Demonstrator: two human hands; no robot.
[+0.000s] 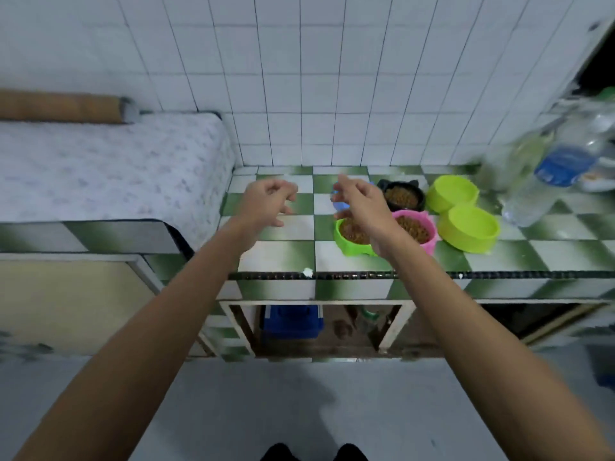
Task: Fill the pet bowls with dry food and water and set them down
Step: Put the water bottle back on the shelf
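Several pet bowls stand on the green-and-white checked counter (pixel 283 257). A green bowl (pixel 349 239), a pink bowl (pixel 422 232) and a black bowl (pixel 404 194) each hold brown dry food. Two lime bowls, one at the back (pixel 452 193) and one nearer (pixel 469 229), look empty. A blue bowl (pixel 339 201) is mostly hidden behind my right hand (pixel 361 202), which hovers above the green bowl with fingers apart. My left hand (pixel 269 199) hovers over bare counter to the left, fingers curled and empty.
Clear plastic water bottles (pixel 545 174), one with a blue label, stand blurred at the counter's right end. A patterned mattress (pixel 109 164) with a rolled mat (pixel 60 106) lies to the left. Below the counter sits a blue box (pixel 293 322). A white tiled wall rises behind.
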